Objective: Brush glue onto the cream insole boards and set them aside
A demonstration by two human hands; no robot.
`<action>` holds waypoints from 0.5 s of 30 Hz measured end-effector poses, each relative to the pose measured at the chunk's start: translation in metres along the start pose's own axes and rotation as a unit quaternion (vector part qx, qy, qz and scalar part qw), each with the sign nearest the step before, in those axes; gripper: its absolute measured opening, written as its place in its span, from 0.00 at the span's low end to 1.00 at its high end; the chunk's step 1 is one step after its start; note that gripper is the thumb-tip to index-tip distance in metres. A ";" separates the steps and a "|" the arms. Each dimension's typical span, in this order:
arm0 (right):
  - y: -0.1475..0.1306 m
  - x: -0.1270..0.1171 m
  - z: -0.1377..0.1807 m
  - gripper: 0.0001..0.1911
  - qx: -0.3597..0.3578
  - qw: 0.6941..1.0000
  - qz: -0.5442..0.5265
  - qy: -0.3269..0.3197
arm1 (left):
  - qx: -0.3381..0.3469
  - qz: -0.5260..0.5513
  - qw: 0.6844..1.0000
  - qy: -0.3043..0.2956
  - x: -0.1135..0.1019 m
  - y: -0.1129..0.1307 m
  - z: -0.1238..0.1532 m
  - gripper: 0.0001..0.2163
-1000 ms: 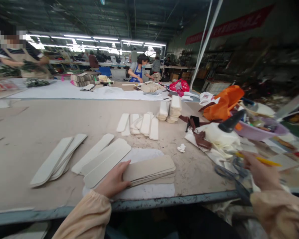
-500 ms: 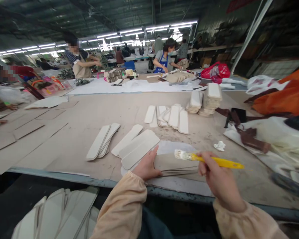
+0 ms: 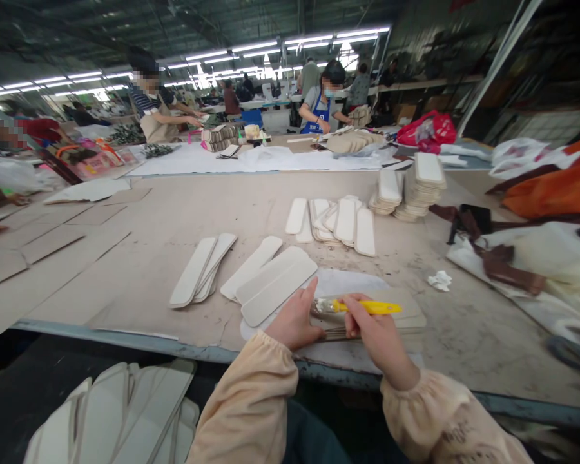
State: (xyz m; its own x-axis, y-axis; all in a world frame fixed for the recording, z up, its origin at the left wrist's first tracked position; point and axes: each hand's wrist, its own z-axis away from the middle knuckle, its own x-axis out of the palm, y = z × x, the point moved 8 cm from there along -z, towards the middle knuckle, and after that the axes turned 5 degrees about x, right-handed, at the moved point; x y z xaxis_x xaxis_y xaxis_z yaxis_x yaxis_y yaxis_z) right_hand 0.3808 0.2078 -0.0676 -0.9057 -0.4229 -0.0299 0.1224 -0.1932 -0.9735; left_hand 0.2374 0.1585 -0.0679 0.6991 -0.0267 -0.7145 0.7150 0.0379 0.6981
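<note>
My right hand (image 3: 374,338) is closed round a yellow-handled brush (image 3: 362,307), whose bristles rest on the left end of a stack of tan board strips (image 3: 406,316) near the table's front edge. My left hand (image 3: 294,321) lies with fingers flat on the left end of that stack, holding it down. The stack sits on a white sheet (image 3: 338,283). Just left of it lie several pale strips (image 3: 275,283) spread on the table.
More pale strips (image 3: 343,222) and two stacks (image 3: 423,183) lie farther back. Brown straps and white cloth (image 3: 507,270) fill the right side, with an orange bag (image 3: 555,190). Strips (image 3: 125,419) sit below the table edge. Other people work at far tables.
My right hand brought the brush from the right side over to the stack and lowered its bristles onto the strip's left end. My view swung left. My left hand stayed on the stack.
</note>
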 end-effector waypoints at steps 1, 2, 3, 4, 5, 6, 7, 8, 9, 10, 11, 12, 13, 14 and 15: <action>0.000 0.001 -0.001 0.21 0.002 1.000 0.005 0.001 | 0.000 -0.001 1.000 -0.001 0.000 0.000 0.000 0.52; 0.001 0.000 -0.001 0.21 0.004 1.000 0.010 0.004 | 0.000 -0.002 1.000 -0.002 0.000 0.000 0.000 0.52; 0.002 -0.001 -0.002 0.21 0.006 1.000 0.016 0.010 | 0.001 -0.002 1.000 -0.001 0.000 0.001 0.000 0.52; 0.002 -0.004 -0.003 0.20 0.008 1.000 0.022 0.017 | 0.002 -0.002 1.000 -0.001 0.000 0.001 0.000 0.52; 0.003 -0.007 -0.003 0.20 0.011 0.999 0.029 0.024 | 0.004 -0.003 1.000 -0.001 0.000 0.001 0.000 0.51; 0.004 -0.012 -0.004 0.20 0.014 0.999 0.037 0.033 | 0.005 -0.005 1.000 -0.001 0.000 0.001 0.000 0.51; 0.004 -0.017 -0.004 0.19 0.018 0.998 0.045 0.042 | 0.006 -0.008 1.000 0.000 0.000 0.001 0.000 0.51; 0.004 -0.023 -0.005 0.19 0.022 0.997 0.054 0.051 | 0.007 -0.010 1.000 0.001 0.000 0.001 0.000 0.51; 0.004 -0.029 -0.005 0.19 0.025 0.996 0.064 0.060 | 0.007 -0.012 1.000 0.002 0.000 0.001 0.000 0.51; 0.003 -0.036 -0.005 0.19 0.025 0.995 0.073 0.070 | 0.008 -0.013 1.000 0.004 0.000 0.001 0.001 0.51; 0.002 -0.043 -0.006 0.19 0.023 0.993 0.083 0.082 | 0.008 -0.014 1.000 0.005 -0.001 0.001 0.001 0.51; 0.001 -0.051 -0.006 0.18 0.019 0.991 0.091 0.095 | 0.007 -0.014 1.000 0.004 -0.001 0.001 0.001 0.51; 0.001 -0.060 -0.006 0.18 0.014 0.989 0.099 0.108 | 0.007 -0.015 1.000 0.003 -0.001 0.001 0.001 0.51; 0.000 -0.069 -0.006 0.18 0.009 0.987 0.106 0.121 | 0.006 -0.015 1.000 0.002 -0.001 0.001 0.001 0.51; 0.000 -0.078 -0.007 0.18 0.006 0.985 0.112 0.134 | 0.006 -0.017 1.000 0.001 -0.001 0.001 0.000 0.50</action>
State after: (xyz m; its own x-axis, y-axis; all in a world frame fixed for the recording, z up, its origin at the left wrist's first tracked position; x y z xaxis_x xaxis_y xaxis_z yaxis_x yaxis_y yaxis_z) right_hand 0.4483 0.2465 -0.0665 -0.9298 -0.2079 -0.3038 0.3344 -0.1322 -0.9331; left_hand 0.2372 0.1581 -0.0663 0.6750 -0.0264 -0.7374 0.7379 0.0250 0.6745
